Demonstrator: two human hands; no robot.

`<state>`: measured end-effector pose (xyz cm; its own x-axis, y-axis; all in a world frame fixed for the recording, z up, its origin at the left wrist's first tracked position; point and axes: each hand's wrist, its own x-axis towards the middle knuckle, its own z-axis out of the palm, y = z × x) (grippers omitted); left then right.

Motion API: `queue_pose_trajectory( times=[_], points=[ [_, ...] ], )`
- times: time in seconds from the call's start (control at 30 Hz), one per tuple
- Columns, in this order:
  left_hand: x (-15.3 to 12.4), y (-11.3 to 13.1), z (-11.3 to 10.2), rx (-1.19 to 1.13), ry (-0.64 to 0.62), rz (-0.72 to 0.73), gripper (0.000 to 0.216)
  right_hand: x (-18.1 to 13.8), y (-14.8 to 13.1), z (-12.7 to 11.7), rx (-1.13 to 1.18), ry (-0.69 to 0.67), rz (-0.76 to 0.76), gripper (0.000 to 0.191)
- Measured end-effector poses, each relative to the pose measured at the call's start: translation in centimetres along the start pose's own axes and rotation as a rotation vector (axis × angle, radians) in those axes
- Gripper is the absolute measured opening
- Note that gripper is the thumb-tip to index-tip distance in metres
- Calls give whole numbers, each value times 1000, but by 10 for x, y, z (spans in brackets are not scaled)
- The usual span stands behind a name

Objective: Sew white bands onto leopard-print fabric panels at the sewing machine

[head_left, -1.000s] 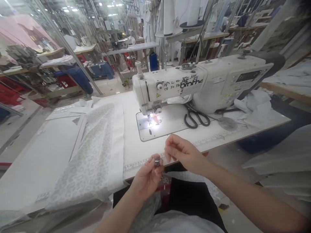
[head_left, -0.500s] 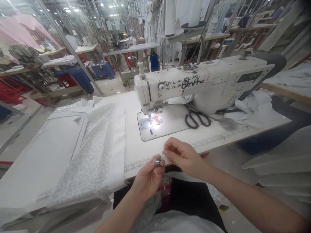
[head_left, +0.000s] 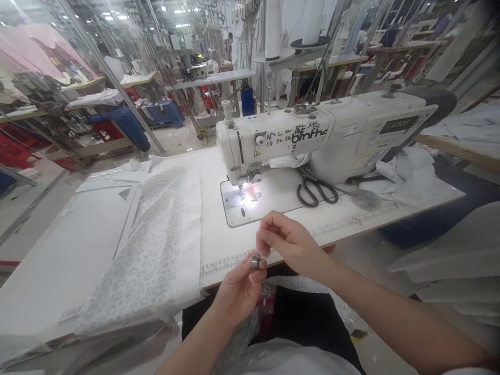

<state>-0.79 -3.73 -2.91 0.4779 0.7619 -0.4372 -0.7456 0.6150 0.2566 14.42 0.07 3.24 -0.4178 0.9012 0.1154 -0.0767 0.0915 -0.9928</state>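
Note:
A small, shiny metal bobbin case [head_left: 255, 262] is pinched between the thumb and fingers of my left hand [head_left: 240, 286], just off the table's front edge. Close above it, my right hand [head_left: 291, 242] has its fingertips pressed together; whatever they hold, perhaps a thread, is too fine to make out. Beyond both hands stands a white sewing machine [head_left: 273, 135] with its needle area lit. Black-handled scissors [head_left: 318, 190] lie on the machine bed, under the arm.
Grey leopard-print fabric [head_left: 152, 245] with a white border covers the table's left part. A printed ruler [head_left: 222, 263] runs along the front edge. Crumpled white cloth [head_left: 410, 172] lies at the right, and thread cones [head_left: 273, 31] stand behind the machine.
My right hand has shifted slightly up and left, nearer to being above the bobbin case. My left hand keeps its grip and has barely moved.

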Motion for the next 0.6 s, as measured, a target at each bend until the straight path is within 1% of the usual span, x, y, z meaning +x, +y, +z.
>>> queue_pose_trajectory(
  times=[0.07, 0.13, 0.2, 0.23, 0.3, 0.33, 0.37, 0.43, 0.5, 0.6],
  points=[
    [0, 1, -1, 105, 8, 101, 7, -3, 0, -1, -128, -5, 10, 17],
    [-2, 3, 0, 276, 30, 242, 14, -8, 3, -1, -339, -63, 46, 15],
    [-5, 5, 2, 480, 73, 375, 20, -15, 9, 2, -581, -136, 42, 30],
    [-6, 5, 4, 569, 94, 418, 22, -18, 13, 5, -687, -150, 8, 33],
    [-9, 5, 7, 689, 121, 460, 25, -24, 22, 9, -826, -124, -102, 24],
    [-10, 5, 8, 718, 121, 460, 26, -26, 27, 11, -852, -99, -146, 21],
    [-10, 5, 8, 725, 114, 448, 26, -27, 30, 12, -851, -76, -168, 20],
    [-10, 5, 5, 667, 89, 390, 24, -29, 36, 14, -783, -45, -139, 20],
    [-8, 5, -1, 536, 42, 283, 20, -30, 37, 14, -637, -11, -68, 21],
    [-5, 4, -13, 374, -54, 117, 21, -31, 38, 15, -363, 20, 19, 25]
  ],
)
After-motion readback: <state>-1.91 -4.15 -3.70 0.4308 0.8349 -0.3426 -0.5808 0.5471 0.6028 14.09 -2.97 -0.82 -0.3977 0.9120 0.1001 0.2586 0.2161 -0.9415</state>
